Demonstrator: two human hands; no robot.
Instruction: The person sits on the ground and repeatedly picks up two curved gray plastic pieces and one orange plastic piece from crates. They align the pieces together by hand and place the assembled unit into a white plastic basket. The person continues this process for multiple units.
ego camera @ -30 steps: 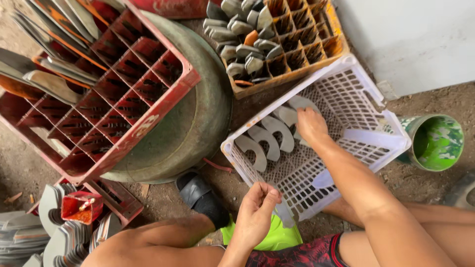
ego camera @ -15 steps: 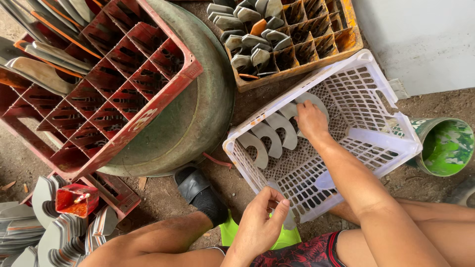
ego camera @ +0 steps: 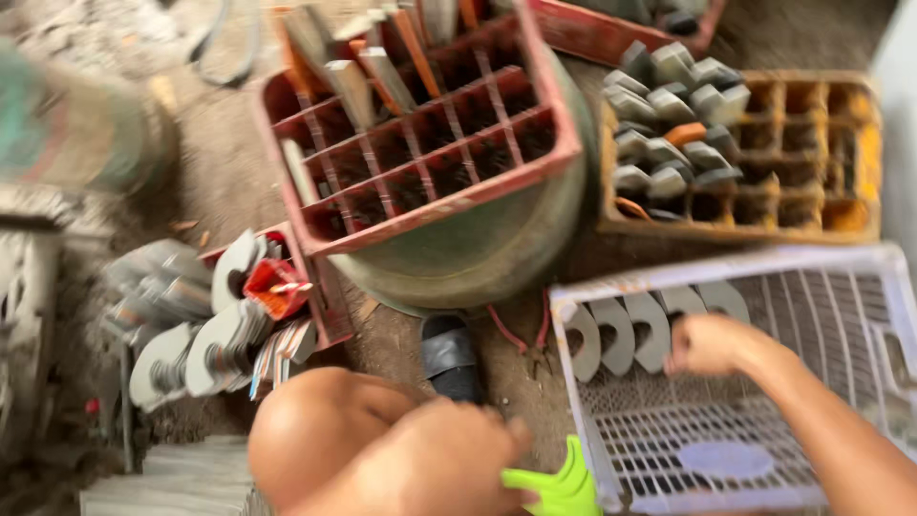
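The right hand point(ego camera: 712, 344) reaches into the white plastic basket point(ego camera: 860, 277), its fingers curled over the end of a row of grey crescent-shaped metal pieces point(ego camera: 630, 330) that stand on edge along the basket's far wall; whether it pinches one piece or only presses against the row cannot be told through the blur. The left hand point(ego camera: 458, 459) hangs low by the knee, loosely closed and holding nothing that shows, just beside a bright green object point(ego camera: 554, 487) at the basket's near corner. By the look of it, the step in hand is lining the pieces up in the basket. A heap of similar grey pieces point(ego camera: 201, 344) lies well apart to the left, beside the red compartment crate point(ego camera: 420, 124), so the next move likely calls for the left hand to reach there and pick out a single piece.
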